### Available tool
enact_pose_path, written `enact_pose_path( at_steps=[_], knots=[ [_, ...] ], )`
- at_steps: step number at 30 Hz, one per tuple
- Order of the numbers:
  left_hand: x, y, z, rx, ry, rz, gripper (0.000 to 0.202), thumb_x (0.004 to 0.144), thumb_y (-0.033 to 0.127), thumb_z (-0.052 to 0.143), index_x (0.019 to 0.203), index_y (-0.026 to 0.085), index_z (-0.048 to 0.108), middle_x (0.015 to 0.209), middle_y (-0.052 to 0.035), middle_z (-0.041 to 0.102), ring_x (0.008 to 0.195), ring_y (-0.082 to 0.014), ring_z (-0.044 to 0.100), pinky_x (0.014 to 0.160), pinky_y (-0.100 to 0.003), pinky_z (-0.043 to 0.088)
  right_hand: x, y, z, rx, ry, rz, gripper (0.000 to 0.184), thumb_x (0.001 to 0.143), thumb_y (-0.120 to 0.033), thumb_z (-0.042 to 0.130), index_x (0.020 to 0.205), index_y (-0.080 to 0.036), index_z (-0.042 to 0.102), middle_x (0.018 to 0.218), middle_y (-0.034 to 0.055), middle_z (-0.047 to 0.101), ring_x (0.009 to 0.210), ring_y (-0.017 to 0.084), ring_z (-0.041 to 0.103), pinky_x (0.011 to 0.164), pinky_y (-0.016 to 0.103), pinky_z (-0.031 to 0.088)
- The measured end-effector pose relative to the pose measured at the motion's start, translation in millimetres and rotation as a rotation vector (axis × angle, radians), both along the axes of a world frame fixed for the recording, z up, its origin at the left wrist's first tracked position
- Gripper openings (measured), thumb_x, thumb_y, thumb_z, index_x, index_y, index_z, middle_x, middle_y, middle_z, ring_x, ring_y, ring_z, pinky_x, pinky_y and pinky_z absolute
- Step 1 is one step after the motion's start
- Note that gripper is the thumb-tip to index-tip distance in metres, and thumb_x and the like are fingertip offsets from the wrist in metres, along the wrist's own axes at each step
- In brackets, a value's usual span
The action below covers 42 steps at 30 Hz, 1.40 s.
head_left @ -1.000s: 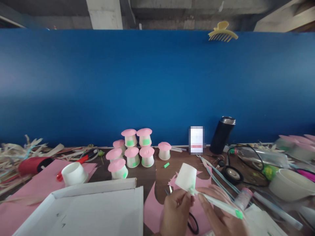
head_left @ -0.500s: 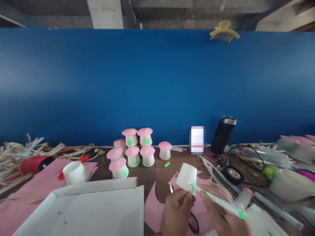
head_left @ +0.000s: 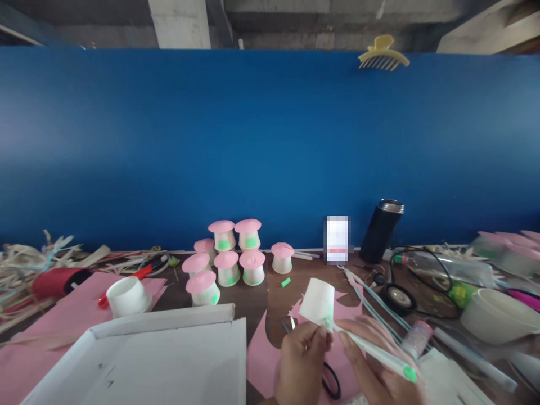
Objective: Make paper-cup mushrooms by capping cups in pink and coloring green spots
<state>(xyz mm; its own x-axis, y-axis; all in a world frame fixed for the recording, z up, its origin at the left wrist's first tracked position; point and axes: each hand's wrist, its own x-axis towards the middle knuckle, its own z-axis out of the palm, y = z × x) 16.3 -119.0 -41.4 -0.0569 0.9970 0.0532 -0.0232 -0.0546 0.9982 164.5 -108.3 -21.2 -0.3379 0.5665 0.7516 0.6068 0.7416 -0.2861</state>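
Observation:
My left hand (head_left: 302, 351) is closed on the rim of a white paper cup (head_left: 317, 299), which is tilted over the cut pink paper (head_left: 270, 360). In my right hand (head_left: 371, 360) is a white marker (head_left: 375, 350) with a green end; its tip touches a green patch near the cup's edge. A small green cap (head_left: 286, 282) lies on the table beyond the cup. Under my hands are scissors with a black handle (head_left: 332, 381), partly hidden by my left hand.
Several cups with pink paper tops (head_left: 226, 264) stand at the back, some stacked. A white box lid (head_left: 169, 360) fills the front left, with another white cup (head_left: 126, 296) behind it. To the right are a black flask (head_left: 381, 232), cords and a white tub (head_left: 498, 318).
The cup has turned and shifted slightly left in my left hand. My right hand has moved a little left with the marker, still at the green patch.

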Motion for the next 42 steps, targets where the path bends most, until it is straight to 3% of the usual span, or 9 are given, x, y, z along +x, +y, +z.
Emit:
enact_pose_path(
  at_steps=[11, 21, 26, 33, 38, 42],
  knots=[
    [0, 0, 0.7, -0.006, 0.008, 0.011, 0.035, 0.086, 0.040, 0.048, 0.067, 0.016, 0.066, 0.066, -0.0025, 0.059, 0.068, -0.0161, 0.050, 0.064, -0.026, 0.038, 1, -2, -1.2, 0.005, 0.052, -0.022, 0.020, 0.085, -0.019, 0.054, 0.104, -0.021, 0.061, 0.095, 0.0057, 0.067, 0.093, 0.019, 0.062, 0.079, 0.032, 0.051],
    [0, 0, 3.2, -0.008, -0.005, -0.002, 0.034, 0.086, 0.037, 0.048, 0.064, 0.015, 0.061, 0.062, 0.0003, 0.052, 0.064, -0.0136, 0.043, 0.061, -0.025, 0.033, 5, 1, -11.7, -0.057, -0.004, -0.077, 0.022, 0.087, -0.026, 0.055, 0.107, -0.022, 0.062, 0.101, 0.0058, 0.069, 0.095, 0.020, 0.065, 0.081, 0.032, 0.053],
    [-1, 0, 4.9, -0.016, 0.013, 0.002, 0.034, 0.086, 0.038, 0.048, 0.063, 0.016, 0.059, 0.062, 0.0004, 0.051, 0.064, -0.0135, 0.042, 0.061, -0.026, 0.032, 6, -1, -10.7, -0.097, -0.039, -0.134, 0.023, 0.088, -0.033, 0.054, 0.103, -0.023, 0.068, 0.088, 0.0031, 0.074, 0.080, 0.019, 0.071, 0.067, 0.025, 0.057],
    [0, 0, 0.5, -0.003, -0.012, -0.007, 0.036, 0.086, 0.041, 0.047, 0.063, 0.016, 0.057, 0.062, 0.0007, 0.049, 0.064, -0.0136, 0.042, 0.061, -0.026, 0.032, 3, -6, -7.4, -0.199, -0.025, -0.172, 0.023, 0.087, -0.037, 0.055, 0.090, -0.025, 0.074, 0.066, -0.0010, 0.073, 0.059, 0.016, 0.070, 0.046, 0.019, 0.052],
    [0, 0, -1.0, 0.006, -0.002, -0.018, 0.034, 0.087, 0.041, 0.047, 0.065, 0.016, 0.058, 0.064, 0.0003, 0.050, 0.065, -0.0141, 0.043, 0.062, -0.026, 0.033, 2, -4, -6.3, -0.161, -0.027, -0.166, 0.023, 0.087, -0.036, 0.054, 0.095, -0.023, 0.071, 0.091, 0.0028, 0.075, 0.083, 0.019, 0.071, 0.072, 0.024, 0.056],
    [-1, -1, 1.3, -0.010, 0.033, -0.016, 0.034, 0.087, 0.038, 0.047, 0.063, 0.016, 0.058, 0.063, 0.0004, 0.051, 0.065, -0.0140, 0.044, 0.062, -0.026, 0.033, 0, -4, -3.8, -0.230, 0.005, -0.156, 0.020, 0.088, -0.035, 0.054, 0.094, -0.024, 0.070, 0.093, 0.0015, 0.074, 0.084, 0.016, 0.070, 0.079, 0.024, 0.054]
  ],
)
